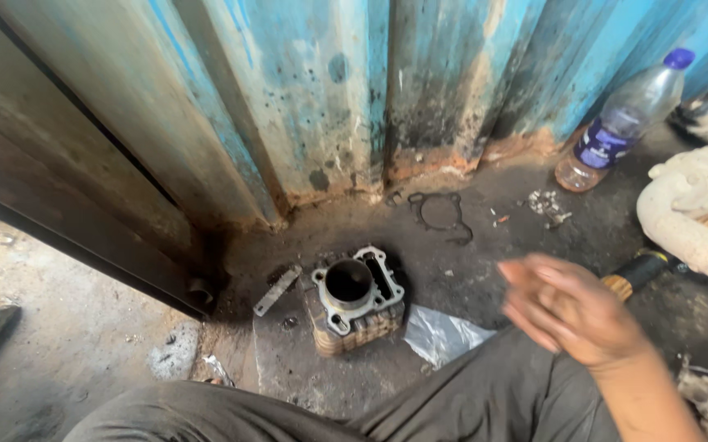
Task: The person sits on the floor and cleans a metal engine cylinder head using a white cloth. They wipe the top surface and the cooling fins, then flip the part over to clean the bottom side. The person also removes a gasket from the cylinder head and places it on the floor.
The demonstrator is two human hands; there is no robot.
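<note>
Blue-painted, rusted metal sheeting [305,98] filled the upper frame. Your grey trouser leg [468,401] crossed the bottom. Your right hand [570,307] hovered open and empty, fingers loosely extended, blurred. Left of it, well apart, an engine cylinder block [356,299] sat upright on the grimy floor [84,344], beside crumpled clear plastic [444,334]. A clear bottle [620,123] with blue cap and blue label leaned far right. A thin gasket [440,217] lay behind the block.

Grimy finned engine cylinder block [357,299], bore upward, on the oily floor
</note>
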